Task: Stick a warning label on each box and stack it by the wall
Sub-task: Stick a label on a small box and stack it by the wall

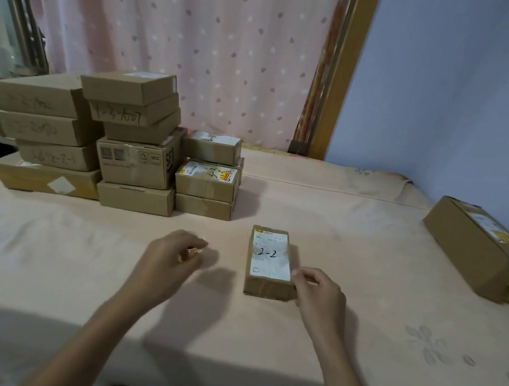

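As nothing's stuck on yet, stacks (117, 142): piled by the curtain (202, 40), top ones skewed, a bump could topple them.
left hand (170, 256): pinching a small label (192, 251) (orange-ish, blurry), it could fold onto itself.
box (270, 259): flat on the sheet (355, 225), marked 2-2, might slide when pressed.
right hand (318, 292): curled on the box's near right corner, so it can pivot.
long box (479, 248): far right, by the wall (468, 107).
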Motion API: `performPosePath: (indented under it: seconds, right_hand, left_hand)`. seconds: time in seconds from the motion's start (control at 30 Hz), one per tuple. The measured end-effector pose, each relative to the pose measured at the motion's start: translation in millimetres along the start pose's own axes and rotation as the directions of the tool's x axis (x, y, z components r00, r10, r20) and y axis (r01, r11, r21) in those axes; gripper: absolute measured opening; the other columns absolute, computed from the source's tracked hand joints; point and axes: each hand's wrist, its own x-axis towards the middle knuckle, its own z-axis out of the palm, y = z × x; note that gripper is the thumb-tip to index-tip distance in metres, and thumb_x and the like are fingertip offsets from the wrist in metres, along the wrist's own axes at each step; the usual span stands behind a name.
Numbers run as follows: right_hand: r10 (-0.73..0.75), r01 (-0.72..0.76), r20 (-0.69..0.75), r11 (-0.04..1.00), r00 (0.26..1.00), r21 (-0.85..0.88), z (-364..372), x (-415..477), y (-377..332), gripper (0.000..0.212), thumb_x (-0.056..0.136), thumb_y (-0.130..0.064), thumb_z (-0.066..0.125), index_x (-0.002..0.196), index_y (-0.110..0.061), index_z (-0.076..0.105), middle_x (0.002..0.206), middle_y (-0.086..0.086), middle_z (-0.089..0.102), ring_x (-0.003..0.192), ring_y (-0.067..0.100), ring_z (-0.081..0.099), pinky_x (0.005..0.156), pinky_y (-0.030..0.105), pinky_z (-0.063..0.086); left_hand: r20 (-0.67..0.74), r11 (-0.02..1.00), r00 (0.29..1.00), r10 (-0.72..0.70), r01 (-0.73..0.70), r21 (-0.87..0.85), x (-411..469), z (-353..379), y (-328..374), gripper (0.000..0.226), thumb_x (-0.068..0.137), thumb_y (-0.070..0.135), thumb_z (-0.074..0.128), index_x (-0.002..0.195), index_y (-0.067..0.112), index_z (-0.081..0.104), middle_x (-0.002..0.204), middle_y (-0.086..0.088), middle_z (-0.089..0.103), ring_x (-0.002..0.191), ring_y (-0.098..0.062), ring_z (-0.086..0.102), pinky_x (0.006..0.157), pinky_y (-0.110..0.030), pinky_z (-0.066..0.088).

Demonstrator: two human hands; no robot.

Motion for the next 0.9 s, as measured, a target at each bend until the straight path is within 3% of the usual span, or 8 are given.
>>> performPosePath:
  seconds: [0.07,0.2,0.3,0.5,0.6,0.67,0.8,0.9]
  right_hand:
    - [-0.108,0.103,-0.067,0.991,0.992,-0.081,-5,-1,-6,0.01,0.09,-0.025,0.07,0.084,-0.032,0.07,0.091,-0.015,0.072,0.083,0.007,0.067,0.073,0.027,0.051]
    - [-0.328,0.315,-0.1,0.94,0.939,-0.132,1,-7,-15,0.009,0.09,-0.014,0.07,0.091,-0.023,0.072,0.093,-0.012,0.068,0.08,0.006,0.062,0.071,0.025,0.047]
    - [-0.417,0.411,-0.016,0.901,0.909,-0.138,16,-19,-27,0.009,0.091,-0.016,0.07,0.094,-0.023,0.073,0.095,-0.02,0.063,0.084,0.003,0.059,0.069,0.014,0.042]
    - [-0.521,0.532,0.147,0.846,0.841,-0.048,42,-43,-40,0.012,0.089,-0.028,0.063,0.096,-0.026,0.072,0.095,-0.021,0.064,0.09,0.007,0.061,0.08,0.027,0.051]
    - [-0.558,0.584,0.193,0.804,0.807,-0.113,49,-52,-50,0.019,0.089,-0.027,0.066,0.108,-0.028,0.068,0.103,-0.021,0.062,0.097,0.001,0.056,0.086,0.018,0.045]
    - [-0.576,0.604,0.202,0.787,0.792,-0.128,53,-58,-60,0.03,0.089,-0.029,0.069,0.118,-0.027,0.065,0.114,-0.019,0.061,0.107,-0.003,0.051,0.091,0.005,0.035]
    - [-0.606,0.625,0.209,0.78,0.768,-0.031,56,-64,-69,0.037,0.087,-0.032,0.076,0.122,-0.025,0.066,0.121,-0.014,0.063,0.117,-0.006,0.05,0.096,0.008,0.038]
    - [-0.634,0.636,0.14,0.771,0.761,0.033,54,-67,-71,0.033,0.088,-0.031,0.078,0.12,-0.025,0.07,0.117,-0.014,0.066,0.114,0.005,0.059,0.092,0.019,0.048]
  left_hand:
    - [0.039,0.961,0.993,0.114,-0.12,0.249,1,-20,-13,0.027,0.087,0.01,0.074,0.112,0.019,0.073,0.111,0.01,0.066,0.08,-0.006,0.057,0.068,-0.026,0.05]
    - [0.151,0.824,0.98,0.128,-0.19,0.535,9,-28,-40,0.047,0.089,0.01,0.067,0.133,0.024,0.061,0.13,0.01,0.061,0.107,-0.014,0.055,0.074,-0.031,0.054]
    - [0.25,0.774,0.946,0.205,-0.313,0.55,15,-24,-45,0.052,0.085,0.009,0.071,0.135,0.02,0.061,0.129,0.005,0.064,0.102,-0.018,0.057,0.069,-0.027,0.05]
    - [0.249,0.752,0.934,0.257,-0.355,0.555,24,-15,-35,0.028,0.086,0.015,0.073,0.113,0.02,0.072,0.095,-0.001,0.07,0.081,-0.023,0.056,0.057,-0.033,0.047]
    - [0.092,0.954,0.989,0.114,-0.135,0.266,18,-14,-13,0.02,0.083,0.019,0.078,0.103,0.022,0.074,0.083,0.005,0.06,0.073,-0.009,0.051,0.063,-0.027,0.042]
    - [0.073,1.0,0.997,0.004,-0.006,0.029,10,-14,3,0.016,0.082,0.021,0.081,0.096,0.023,0.076,0.082,0.003,0.065,0.071,-0.009,0.055,0.063,-0.026,0.039]
    - [0.14,0.853,0.985,-0.105,0.161,-0.497,-12,-22,36,0.009,0.083,0.01,0.079,0.092,0.009,0.078,0.085,-0.01,0.076,0.078,-0.023,0.069,0.071,-0.033,0.054]
    - [0.201,0.733,0.976,-0.083,0.196,-0.651,-24,-34,45,0.02,0.081,0.006,0.076,0.101,0.003,0.077,0.094,-0.013,0.077,0.088,-0.022,0.072,0.078,-0.026,0.056]
